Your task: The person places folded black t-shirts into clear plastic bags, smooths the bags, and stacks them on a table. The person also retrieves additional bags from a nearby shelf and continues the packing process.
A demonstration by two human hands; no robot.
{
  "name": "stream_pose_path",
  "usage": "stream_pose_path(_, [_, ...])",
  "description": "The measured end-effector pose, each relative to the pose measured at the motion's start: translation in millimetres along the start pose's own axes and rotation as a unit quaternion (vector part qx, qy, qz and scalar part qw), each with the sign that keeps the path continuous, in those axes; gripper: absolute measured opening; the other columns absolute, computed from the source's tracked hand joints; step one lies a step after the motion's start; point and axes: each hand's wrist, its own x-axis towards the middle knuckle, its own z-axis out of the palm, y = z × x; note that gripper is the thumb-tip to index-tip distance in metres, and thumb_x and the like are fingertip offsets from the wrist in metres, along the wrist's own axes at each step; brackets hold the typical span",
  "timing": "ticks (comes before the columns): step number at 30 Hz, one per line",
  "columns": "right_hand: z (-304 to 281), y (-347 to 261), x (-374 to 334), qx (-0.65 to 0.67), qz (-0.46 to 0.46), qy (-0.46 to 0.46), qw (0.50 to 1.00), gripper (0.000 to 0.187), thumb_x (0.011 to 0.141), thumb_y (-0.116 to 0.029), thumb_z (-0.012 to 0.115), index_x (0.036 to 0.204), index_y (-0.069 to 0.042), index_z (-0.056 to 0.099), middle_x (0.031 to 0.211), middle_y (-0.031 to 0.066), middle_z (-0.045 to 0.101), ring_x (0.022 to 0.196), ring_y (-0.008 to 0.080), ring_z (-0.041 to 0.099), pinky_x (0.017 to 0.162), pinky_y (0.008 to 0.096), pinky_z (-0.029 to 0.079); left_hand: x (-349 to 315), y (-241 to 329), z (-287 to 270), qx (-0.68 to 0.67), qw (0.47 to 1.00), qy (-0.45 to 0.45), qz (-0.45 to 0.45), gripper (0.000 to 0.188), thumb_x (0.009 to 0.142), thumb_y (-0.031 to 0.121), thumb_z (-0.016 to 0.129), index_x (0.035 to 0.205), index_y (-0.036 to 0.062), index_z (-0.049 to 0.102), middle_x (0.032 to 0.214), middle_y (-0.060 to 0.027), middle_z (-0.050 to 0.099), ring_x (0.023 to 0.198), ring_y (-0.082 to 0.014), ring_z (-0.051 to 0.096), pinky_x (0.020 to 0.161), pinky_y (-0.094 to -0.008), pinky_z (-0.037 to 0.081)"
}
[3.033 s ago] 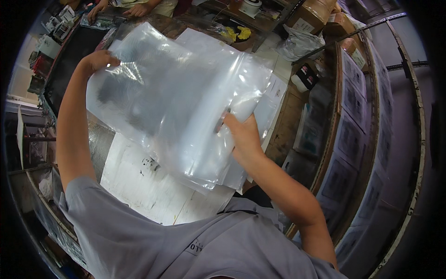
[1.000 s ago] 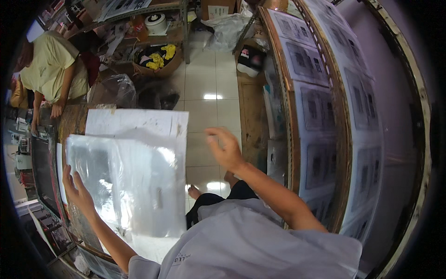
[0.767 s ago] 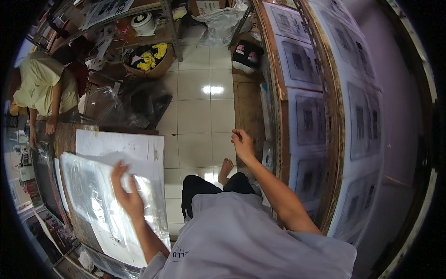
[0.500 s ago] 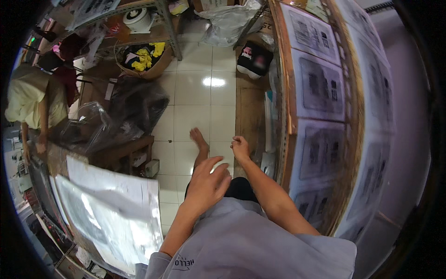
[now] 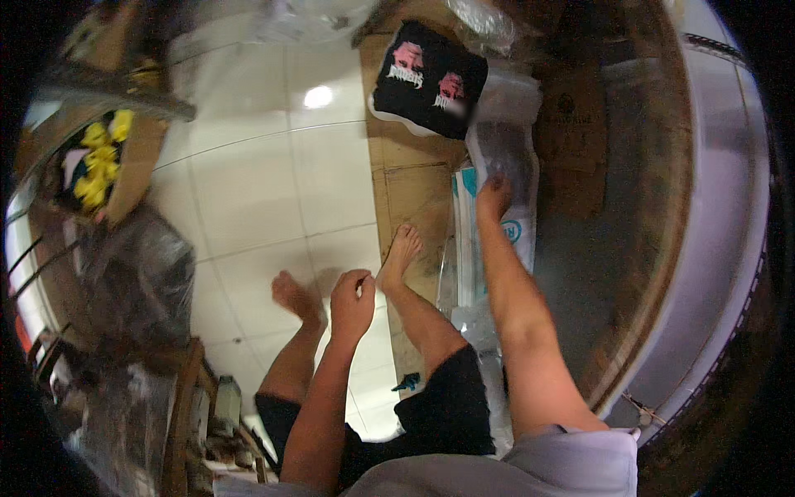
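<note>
My right hand [image 5: 494,197] reaches down to a clear plastic bag [image 5: 509,153] that lies along the right side of the plywood board. Its fingers are dark and blurred against the plastic, so their hold does not show. Beside that hand stands a pack of white sheets with a teal end [image 5: 465,240]. My left hand [image 5: 354,305] hangs over the tiles near my feet, fingers curled in toward the thumb, with nothing visible in them. Beyond my right hand rests a stack of black printed fabric pieces [image 5: 435,79] with pink and white designs.
A plywood board [image 5: 418,195] lies on the tiled floor [image 5: 257,195], under my right foot. At left are a cardboard box [image 5: 137,170] of yellow and dark cloth and a plastic-covered bundle [image 5: 153,282]. The rack's wooden edge [image 5: 675,240] curves along the right, above a brown carton [image 5: 571,124].
I have moved nearer the board and the black fabric. My right hand has gone down to the plastic bag beneath the rack; my left hand has lowered, its fingers curling in.
</note>
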Motion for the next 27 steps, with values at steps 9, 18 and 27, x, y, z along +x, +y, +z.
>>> stream_pose_path(9, [78, 75, 288, -0.227, -0.295, -0.08, 0.925, 0.063, 0.083, -0.013, 0.065, 0.14, -0.006, 0.04, 0.135, 0.0219, 0.048, 0.125, 0.0384, 0.047, 0.104, 0.0452, 0.039, 158, -126, 166, 0.0, 0.987, 0.017, 0.161, 0.01, 0.084, 0.008, 0.06, 0.091, 0.0008, 0.063, 0.086, -0.0182, 0.062, 0.08, -0.0369, 0.061, 0.073, -0.042, 0.049])
stream_pose_path(18, [132, 36, 407, -0.426, -0.504, -0.226, 0.717, 0.094, 0.07, -0.019, 0.081, 0.147, -0.006, 0.029, 0.147, 0.021, 0.035, 0.135, 0.0394, 0.034, 0.113, 0.042, 0.031, 250, -131, 219, 0.145, 0.946, -0.166, 0.24, 0.015, 0.078, 0.012, 0.068, 0.09, 0.0048, 0.063, 0.091, -0.0154, 0.063, 0.084, -0.0356, 0.061, 0.073, -0.0448, 0.051])
stream_pose_path(27, [138, 39, 405, -0.354, -0.554, -0.202, 0.726, 0.089, 0.071, -0.018, 0.08, 0.145, -0.004, 0.032, 0.144, 0.021, 0.039, 0.133, 0.0392, 0.037, 0.11, 0.044, 0.034, 234, -157, 221, 0.192, 0.948, -0.153, 0.201, 0.012, 0.08, 0.016, 0.066, 0.084, 0.0065, 0.061, 0.084, -0.0131, 0.06, 0.081, -0.0345, 0.061, 0.069, -0.0466, 0.05])
